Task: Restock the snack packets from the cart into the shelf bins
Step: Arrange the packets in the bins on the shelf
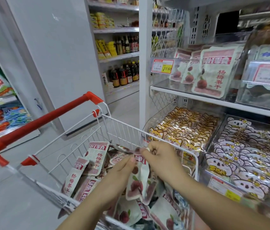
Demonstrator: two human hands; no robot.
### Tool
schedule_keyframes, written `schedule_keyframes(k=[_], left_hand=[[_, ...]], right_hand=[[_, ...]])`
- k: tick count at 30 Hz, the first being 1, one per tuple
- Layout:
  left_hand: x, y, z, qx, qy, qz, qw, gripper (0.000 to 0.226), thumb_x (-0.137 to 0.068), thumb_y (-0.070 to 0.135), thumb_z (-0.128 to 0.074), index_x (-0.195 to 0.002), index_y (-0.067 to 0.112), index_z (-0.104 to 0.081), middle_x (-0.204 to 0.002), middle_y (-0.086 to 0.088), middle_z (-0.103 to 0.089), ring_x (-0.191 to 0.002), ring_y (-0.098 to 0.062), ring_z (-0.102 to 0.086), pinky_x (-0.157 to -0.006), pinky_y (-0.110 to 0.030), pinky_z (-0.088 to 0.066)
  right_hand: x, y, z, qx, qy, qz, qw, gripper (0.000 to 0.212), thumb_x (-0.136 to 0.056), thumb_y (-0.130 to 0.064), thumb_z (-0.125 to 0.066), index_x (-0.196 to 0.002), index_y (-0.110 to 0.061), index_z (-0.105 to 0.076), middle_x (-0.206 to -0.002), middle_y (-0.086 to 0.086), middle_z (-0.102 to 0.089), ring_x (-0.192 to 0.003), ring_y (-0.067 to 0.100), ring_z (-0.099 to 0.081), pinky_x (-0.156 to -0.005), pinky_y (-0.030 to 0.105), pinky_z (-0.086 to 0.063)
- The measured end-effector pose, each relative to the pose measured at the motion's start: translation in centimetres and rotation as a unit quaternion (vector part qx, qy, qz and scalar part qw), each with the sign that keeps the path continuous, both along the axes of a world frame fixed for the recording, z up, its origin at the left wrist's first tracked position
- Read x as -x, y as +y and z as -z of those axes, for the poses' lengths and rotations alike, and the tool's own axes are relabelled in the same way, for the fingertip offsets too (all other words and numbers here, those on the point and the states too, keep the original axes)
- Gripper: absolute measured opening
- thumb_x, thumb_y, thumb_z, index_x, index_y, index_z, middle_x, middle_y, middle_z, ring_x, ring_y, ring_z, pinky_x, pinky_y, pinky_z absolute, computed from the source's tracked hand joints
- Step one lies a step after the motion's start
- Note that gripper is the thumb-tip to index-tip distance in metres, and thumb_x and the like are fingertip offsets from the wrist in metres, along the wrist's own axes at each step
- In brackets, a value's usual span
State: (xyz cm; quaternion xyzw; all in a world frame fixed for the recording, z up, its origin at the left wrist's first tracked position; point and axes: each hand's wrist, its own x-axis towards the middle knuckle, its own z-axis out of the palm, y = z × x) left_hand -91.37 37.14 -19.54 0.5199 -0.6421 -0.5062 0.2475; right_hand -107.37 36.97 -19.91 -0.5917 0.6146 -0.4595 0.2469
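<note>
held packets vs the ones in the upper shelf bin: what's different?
1. The held packets hang in a loose bunch over the cart. The bin packets stand upright in a row.
2. The held packets are pinched between the left hand and right hand. The bin packets sit untouched inside the clear bin.

Both have the same white-and-pink print with a red fruit.

White packets (96, 158) printed with red plums lie jumbled in the white wire cart (127, 130). Over the cart, the left hand (119, 173) and right hand (160, 156) hold a hanging bunch (139, 185). Up right of the cart, a clear bin (162, 83) holds matching packets upright.
</note>
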Motion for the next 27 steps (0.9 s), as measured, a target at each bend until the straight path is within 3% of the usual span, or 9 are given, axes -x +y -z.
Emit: schedule_keyframes(k=[3,6,10,12,14,17,21,24,27], left_hand=[[0.1,-0.5,0.9,-0.018,0.066,0.005,0.998,0.082,-0.063,0.093,-0.056,-0.133,0.05,-0.054,-0.141,0.028,-0.052,-0.129,0.006,-0.047,-0.116,-0.031,-0.033],[0.1,0.0,0.4,0.02,0.024,0.08,0.996,0.055,-0.083,0.055,-0.071,-0.13,0.036,-0.051,-0.11,0.032,-0.069,-0.1,0.012,-0.064,-0.085,-0.008,-0.048],[-0.2,-0.5,0.9,0.029,0.03,0.004,0.999,0.048,-0.084,0.027,-0.075,-0.126,0.033,-0.052,-0.1,0.012,-0.076,-0.092,-0.009,-0.073,-0.096,-0.042,-0.055],[-0.4,-0.7,1.0,0.012,0.058,-0.05,0.997,0.042,-0.092,0.017,-0.069,-0.128,0.027,-0.051,-0.101,0.004,-0.077,-0.089,-0.017,-0.076,-0.093,-0.048,-0.056],[-0.8,-1.1,1.2,0.01,0.093,-0.104,0.99,0.036,-0.095,0.016,-0.064,-0.126,0.027,-0.051,-0.103,0.003,-0.076,-0.088,-0.017,-0.076,-0.088,-0.046,-0.057],[-1.3,-1.7,1.4,0.007,0.13,-0.158,0.979,0.03,-0.094,0.02,-0.065,-0.12,0.029,-0.054,-0.105,0.0,-0.076,-0.09,-0.023,-0.076,-0.09,-0.053,-0.057],[-1.1,-1.3,1.0,0.009,0.119,-0.146,0.982,0.033,-0.094,0.022,-0.065,-0.124,0.029,-0.053,-0.107,0.003,-0.076,-0.092,-0.02,-0.076,-0.095,-0.054,-0.054],[-0.9,-0.9,0.5,0.013,0.116,-0.132,0.984,0.039,-0.094,0.024,-0.065,-0.13,0.027,-0.05,-0.109,0.003,-0.074,-0.094,-0.018,-0.075,-0.097,-0.051,-0.054],[-0.9,-0.9,0.3,0.014,0.124,-0.134,0.983,0.053,-0.09,0.034,-0.068,-0.137,0.032,-0.045,-0.117,0.004,-0.072,-0.101,-0.019,-0.073,-0.101,-0.052,-0.052]], right_hand=[[-0.3,-0.2,-0.4,-0.02,-0.063,0.006,0.998,0.044,-0.092,-0.022,-0.067,-0.053,-0.02,-0.046,-0.047,-0.005,-0.043,-0.048,0.011,-0.042,-0.054,0.03,-0.036],[-0.5,0.0,-1.1,-0.057,-0.116,-0.02,0.991,0.037,-0.095,-0.022,-0.066,-0.06,-0.013,-0.057,-0.05,-0.002,-0.058,-0.044,0.009,-0.053,-0.053,0.025,-0.046],[0.6,-0.6,-1.8,-0.11,-0.166,-0.086,0.976,0.021,-0.097,-0.023,-0.062,-0.088,-0.006,-0.072,-0.079,0.001,-0.076,-0.065,0.014,-0.07,-0.073,0.028,-0.057],[2.9,-1.5,-1.4,-0.115,-0.157,-0.065,0.979,0.019,-0.098,-0.021,-0.06,-0.094,-0.011,-0.075,-0.093,0.005,-0.077,-0.074,0.016,-0.072,-0.075,0.028,-0.057],[5.4,-2.5,0.2,-0.137,0.004,-0.044,0.99,0.022,-0.099,-0.023,-0.059,-0.092,-0.008,-0.074,-0.093,0.011,-0.074,-0.074,0.014,-0.067,-0.069,0.024,-0.053],[6.9,-2.9,2.8,-0.266,0.316,-0.086,0.907,0.017,-0.095,-0.034,-0.06,-0.105,-0.023,-0.069,-0.109,0.003,-0.069,-0.095,0.017,-0.065,-0.083,0.032,-0.053],[5.7,-3.0,4.4,-0.362,0.427,-0.181,0.808,0.047,-0.093,-0.032,-0.06,-0.138,-0.02,-0.054,-0.132,0.007,-0.061,-0.11,0.025,-0.062,-0.095,0.04,-0.053],[4.8,-2.8,5.0,-0.401,0.515,-0.224,0.724,0.024,-0.091,-0.027,-0.065,-0.105,-0.008,-0.068,-0.094,0.004,-0.065,-0.09,0.026,-0.063,-0.087,0.041,-0.056],[4.8,-2.6,5.0,-0.376,0.509,-0.164,0.756,0.026,-0.086,-0.016,-0.069,-0.065,-0.011,-0.053,-0.068,0.0,-0.054,-0.069,0.024,-0.059,-0.074,0.036,-0.058]])
